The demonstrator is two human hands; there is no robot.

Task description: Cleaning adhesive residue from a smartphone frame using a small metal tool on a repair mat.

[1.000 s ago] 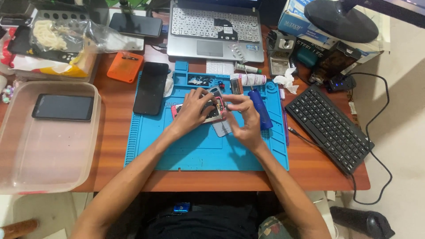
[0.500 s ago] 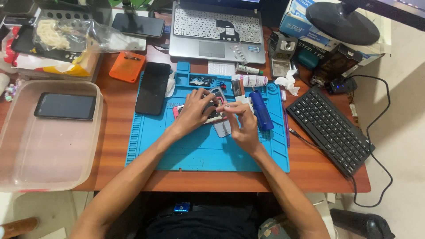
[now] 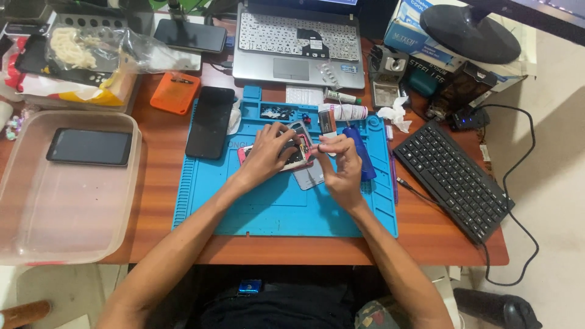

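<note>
- An opened phone point(image 3: 297, 152) lies on the blue mat point(image 3: 274, 207), near the mat's middle and a little toward its far edge.
- The left hand point(image 3: 268, 152) rests over the phone, fingers spread and pressing down on its near end; it pins rather than grips.
- The right hand point(image 3: 341, 167) hovers just right of the phone, thumb and forefinger pinched together; whatever sits between them is too small to tell.
- A grey back cover point(image 3: 309, 176) lies on the mat touching the phone's right side, partly under the right hand.
- The phone's long axis runs roughly left to right across the mat, tilted slightly, with one end toward the laptop point(image 3: 298, 42) at the mat's far side.
- I judge the phone light, thin and stiff, but fragile with its insides bare; it is best held by its pink edges, not by the exposed boards.
- On the smooth mat it would likely slide unless pinned.
- A blue tool point(image 3: 359, 152) lies at the mat's right; a black phone point(image 3: 210, 122) overlaps the mat's left edge.
- Well left of the mat, a clear tub point(image 3: 61, 231) holds another dark phone point(image 3: 89, 147).
</note>
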